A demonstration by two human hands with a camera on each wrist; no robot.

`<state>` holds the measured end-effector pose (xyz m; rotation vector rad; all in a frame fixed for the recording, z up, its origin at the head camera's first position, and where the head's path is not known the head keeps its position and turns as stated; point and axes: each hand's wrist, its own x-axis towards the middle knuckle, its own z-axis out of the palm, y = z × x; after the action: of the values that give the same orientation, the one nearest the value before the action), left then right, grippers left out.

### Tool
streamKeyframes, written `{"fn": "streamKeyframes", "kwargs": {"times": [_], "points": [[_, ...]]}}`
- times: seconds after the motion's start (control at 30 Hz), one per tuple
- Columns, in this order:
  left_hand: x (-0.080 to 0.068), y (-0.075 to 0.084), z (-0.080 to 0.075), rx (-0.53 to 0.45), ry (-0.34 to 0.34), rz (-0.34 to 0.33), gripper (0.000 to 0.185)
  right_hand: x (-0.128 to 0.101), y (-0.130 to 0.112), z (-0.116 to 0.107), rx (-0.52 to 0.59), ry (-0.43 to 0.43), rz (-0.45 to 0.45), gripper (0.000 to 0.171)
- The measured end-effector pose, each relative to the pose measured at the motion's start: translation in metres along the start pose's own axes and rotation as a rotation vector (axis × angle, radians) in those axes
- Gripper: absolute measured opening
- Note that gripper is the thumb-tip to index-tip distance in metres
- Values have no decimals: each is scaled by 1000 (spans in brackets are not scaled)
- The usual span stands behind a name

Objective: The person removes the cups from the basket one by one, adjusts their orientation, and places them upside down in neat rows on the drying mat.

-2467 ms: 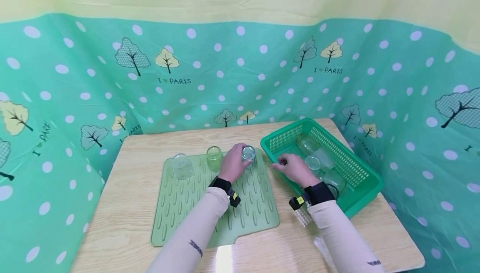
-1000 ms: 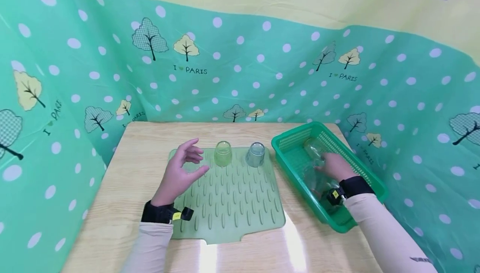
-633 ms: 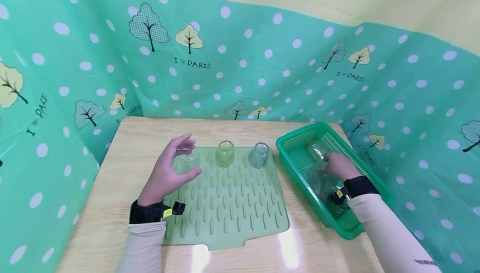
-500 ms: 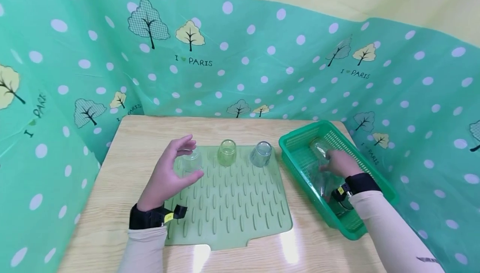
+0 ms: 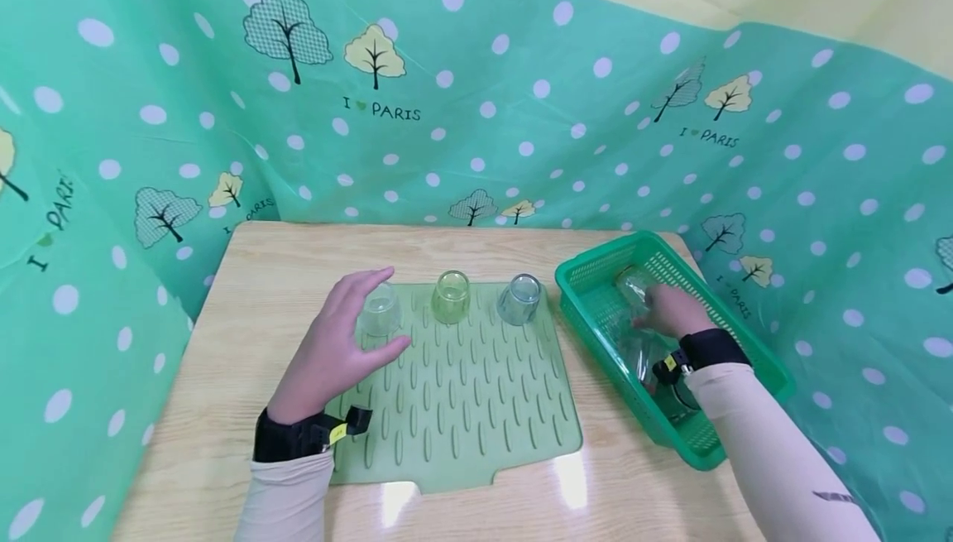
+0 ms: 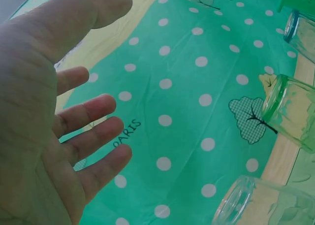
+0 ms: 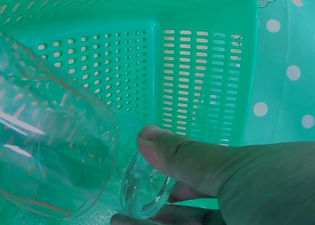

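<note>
Inside the green basket (image 5: 752, 352), our right hand (image 5: 666, 309) grips a clear glass (image 7: 142, 190); our left hand (image 5: 335, 352) hovers open beside another glass (image 5: 380, 310).

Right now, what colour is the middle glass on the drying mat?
The middle glass is tinted yellow-green, upside down on the drying mat; the head view shows it best.

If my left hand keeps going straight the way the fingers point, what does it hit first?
Most likely the clear glass standing upside down at the left end of the drying mat. Your left hand is open beside it, fingers already close; depth is hard to judge.
</note>
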<state>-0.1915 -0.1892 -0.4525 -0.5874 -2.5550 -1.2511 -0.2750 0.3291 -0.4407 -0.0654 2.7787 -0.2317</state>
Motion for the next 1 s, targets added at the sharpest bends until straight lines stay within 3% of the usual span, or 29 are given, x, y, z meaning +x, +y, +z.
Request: {"fn": "streamKeyframes", "kwargs": {"times": [1.0], "points": [[2,6,2,17,-44,31,89,-1,-18,-2,-28,13,32,44]]}}
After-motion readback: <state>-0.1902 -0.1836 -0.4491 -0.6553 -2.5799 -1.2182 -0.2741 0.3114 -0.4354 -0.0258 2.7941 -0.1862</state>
